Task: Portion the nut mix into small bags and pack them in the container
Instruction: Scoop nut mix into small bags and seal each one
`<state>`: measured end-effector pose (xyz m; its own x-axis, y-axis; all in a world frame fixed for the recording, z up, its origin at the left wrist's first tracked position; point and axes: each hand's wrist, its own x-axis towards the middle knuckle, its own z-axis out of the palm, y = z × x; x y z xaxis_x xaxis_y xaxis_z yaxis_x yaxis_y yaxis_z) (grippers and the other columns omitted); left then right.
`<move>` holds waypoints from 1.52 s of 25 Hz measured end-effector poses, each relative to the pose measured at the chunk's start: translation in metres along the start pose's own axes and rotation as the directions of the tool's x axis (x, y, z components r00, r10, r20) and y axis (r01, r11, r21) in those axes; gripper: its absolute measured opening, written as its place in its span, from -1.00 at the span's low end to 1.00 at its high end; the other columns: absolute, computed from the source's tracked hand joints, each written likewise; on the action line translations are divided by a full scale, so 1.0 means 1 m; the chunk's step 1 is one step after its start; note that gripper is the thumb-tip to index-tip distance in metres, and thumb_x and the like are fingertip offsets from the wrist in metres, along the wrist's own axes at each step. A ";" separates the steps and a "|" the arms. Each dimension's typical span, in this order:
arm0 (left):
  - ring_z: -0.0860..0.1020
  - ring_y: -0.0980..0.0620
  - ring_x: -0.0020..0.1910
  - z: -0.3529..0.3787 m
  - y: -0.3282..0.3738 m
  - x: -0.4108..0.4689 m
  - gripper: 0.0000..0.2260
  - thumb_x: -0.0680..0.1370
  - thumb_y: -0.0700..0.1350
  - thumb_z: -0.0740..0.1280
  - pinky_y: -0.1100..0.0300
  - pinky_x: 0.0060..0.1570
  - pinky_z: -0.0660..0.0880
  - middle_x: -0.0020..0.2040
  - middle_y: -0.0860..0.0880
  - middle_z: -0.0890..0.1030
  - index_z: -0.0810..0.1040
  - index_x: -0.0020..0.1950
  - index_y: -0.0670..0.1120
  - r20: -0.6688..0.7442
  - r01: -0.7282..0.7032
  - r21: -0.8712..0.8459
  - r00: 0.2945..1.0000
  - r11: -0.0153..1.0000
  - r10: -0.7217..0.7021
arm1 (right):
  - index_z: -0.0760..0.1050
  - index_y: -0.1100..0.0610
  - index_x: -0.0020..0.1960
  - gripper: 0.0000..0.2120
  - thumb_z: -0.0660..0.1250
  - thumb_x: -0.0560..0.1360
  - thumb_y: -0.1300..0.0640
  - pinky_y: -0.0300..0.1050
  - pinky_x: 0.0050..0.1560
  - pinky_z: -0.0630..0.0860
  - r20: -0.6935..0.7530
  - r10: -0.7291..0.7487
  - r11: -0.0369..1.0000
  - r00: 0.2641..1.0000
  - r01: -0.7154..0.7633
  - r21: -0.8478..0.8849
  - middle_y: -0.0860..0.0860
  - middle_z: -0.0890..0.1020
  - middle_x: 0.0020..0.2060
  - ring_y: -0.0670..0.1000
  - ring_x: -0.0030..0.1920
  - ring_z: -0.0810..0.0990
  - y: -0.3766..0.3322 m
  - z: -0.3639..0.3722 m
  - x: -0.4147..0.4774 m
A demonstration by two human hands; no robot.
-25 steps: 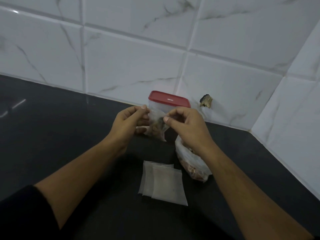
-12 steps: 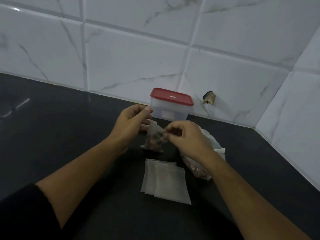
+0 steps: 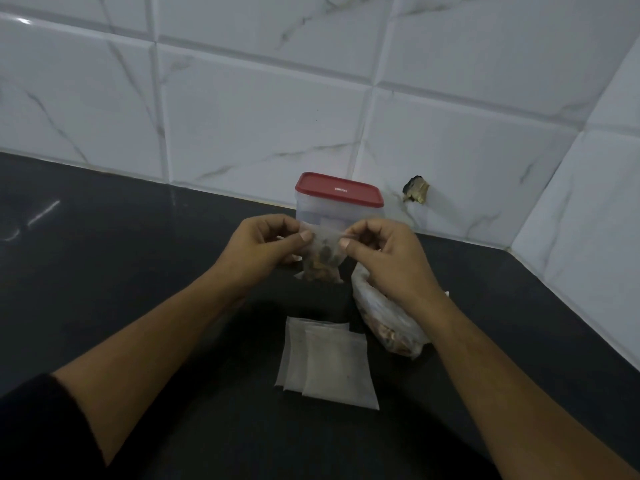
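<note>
Translucent plastic part-filled with nut mix (image 3: 320, 270): the small bag (image 3: 322, 244) hangs over the dark counter (image 3: 138, 271), its top pinched at both corners by the left hand (image 3: 259, 249) and right hand (image 3: 388, 261). Sealing appears under way; next, the lidded container (image 3: 337, 211) at 12 o'clock needs opening.

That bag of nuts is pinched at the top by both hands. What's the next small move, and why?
Probably seal the small bag by pressing along its top: the left hand and right hand each pinch an upper corner, nuts sit in its bottom, and the container has its red lid on.
</note>
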<state>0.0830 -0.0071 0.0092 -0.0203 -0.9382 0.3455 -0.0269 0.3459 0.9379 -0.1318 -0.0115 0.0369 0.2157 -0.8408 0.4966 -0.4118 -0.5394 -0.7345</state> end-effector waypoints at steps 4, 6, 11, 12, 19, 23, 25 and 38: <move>0.70 -0.03 -0.07 0.000 -0.004 0.000 -0.91 0.59 -0.21 0.42 0.03 0.05 0.67 -0.05 -0.11 0.73 0.68 0.04 -0.20 0.046 0.048 0.117 0.998 0.992 -0.054 | 0.68 0.04 -0.07 -0.94 0.48 0.54 0.19 -0.33 -0.12 0.52 0.067 0.028 0.984 0.997 -0.015 -0.180 -0.12 0.68 -0.22 -0.22 -0.18 0.62 0.004 0.002 -0.002; 0.70 -0.01 -0.03 -0.001 -0.008 -0.001 -0.94 0.58 -0.19 0.44 -0.02 0.12 0.64 -0.05 -0.08 0.74 0.70 0.02 -0.14 0.065 0.093 0.231 0.992 0.968 -0.111 | 0.68 -0.01 -0.10 -0.94 0.50 0.52 0.14 -0.25 -0.08 0.55 0.135 0.090 0.952 0.987 -0.045 -0.304 -0.13 0.69 -0.22 -0.20 -0.16 0.63 0.009 0.004 -0.004; 0.72 -0.02 -0.02 -0.003 -0.001 0.000 -0.90 0.59 -0.22 0.42 0.14 0.03 0.65 -0.03 -0.12 0.74 0.68 0.05 -0.22 0.057 0.064 0.099 0.996 0.993 -0.070 | 0.67 0.05 -0.07 -0.96 0.48 0.53 0.17 -0.39 -0.20 0.49 0.045 0.026 0.984 0.999 -0.017 -0.180 -0.10 0.67 -0.24 -0.22 -0.22 0.61 0.002 0.001 -0.002; 0.71 -0.01 -0.03 -0.003 -0.003 -0.001 -0.92 0.59 -0.22 0.42 0.13 0.03 0.63 -0.04 -0.10 0.74 0.68 0.04 -0.19 0.067 0.074 0.130 0.994 0.989 -0.083 | 0.66 0.02 -0.04 -0.96 0.49 0.53 0.14 -0.39 -0.20 0.50 0.088 0.039 0.977 0.995 -0.019 -0.211 -0.12 0.67 -0.21 -0.22 -0.20 0.61 0.002 0.004 -0.004; 0.71 0.03 0.06 0.001 -0.001 -0.005 -0.77 0.54 -0.14 0.48 0.03 0.17 0.63 0.07 -0.02 0.73 0.64 0.20 -0.08 0.234 0.086 0.215 0.963 0.973 -0.137 | 0.68 0.07 -0.08 -0.94 0.46 0.55 0.19 -0.45 -0.17 0.47 0.053 0.008 0.984 0.999 0.002 -0.180 -0.14 0.67 -0.24 -0.26 -0.19 0.60 0.002 0.005 -0.004; 0.70 0.05 0.10 0.000 -0.002 -0.006 -0.73 0.51 -0.15 0.53 -0.08 0.29 0.57 0.08 -0.01 0.74 0.66 0.19 -0.06 0.291 0.047 0.302 0.947 0.952 -0.139 | 0.68 0.13 -0.08 -0.94 0.45 0.55 0.25 -0.40 -0.17 0.49 0.046 0.031 0.997 0.998 -0.028 -0.065 -0.09 0.67 -0.26 -0.22 -0.23 0.61 0.001 0.004 -0.004; 0.71 0.03 0.08 -0.003 0.001 -0.004 -0.74 0.51 -0.19 0.52 -0.09 0.28 0.58 0.05 -0.02 0.75 0.66 0.19 -0.08 0.283 0.059 0.297 0.948 0.953 -0.147 | 0.68 0.15 -0.08 -0.94 0.45 0.56 0.25 -0.36 -0.17 0.51 0.039 0.022 0.999 0.999 -0.020 -0.040 -0.07 0.68 -0.25 -0.20 -0.23 0.61 0.002 0.003 -0.003; 0.70 0.01 0.06 -0.015 0.002 0.002 -0.75 0.63 -0.28 0.31 0.02 0.14 0.63 0.06 -0.03 0.72 0.63 0.26 -0.08 0.116 0.080 0.191 0.988 0.978 -0.103 | 0.68 -0.02 0.00 -0.92 0.45 0.57 0.14 -0.24 -0.06 0.58 0.213 0.058 0.951 0.975 0.011 -0.309 -0.15 0.69 -0.18 -0.21 -0.13 0.65 0.001 0.013 -0.007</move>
<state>0.0981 -0.0089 0.0125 -0.1335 -0.9613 0.2408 -0.2190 0.2656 0.9389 -0.1219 -0.0068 0.0263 0.3749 -0.8612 0.3431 -0.6626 -0.5078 -0.5506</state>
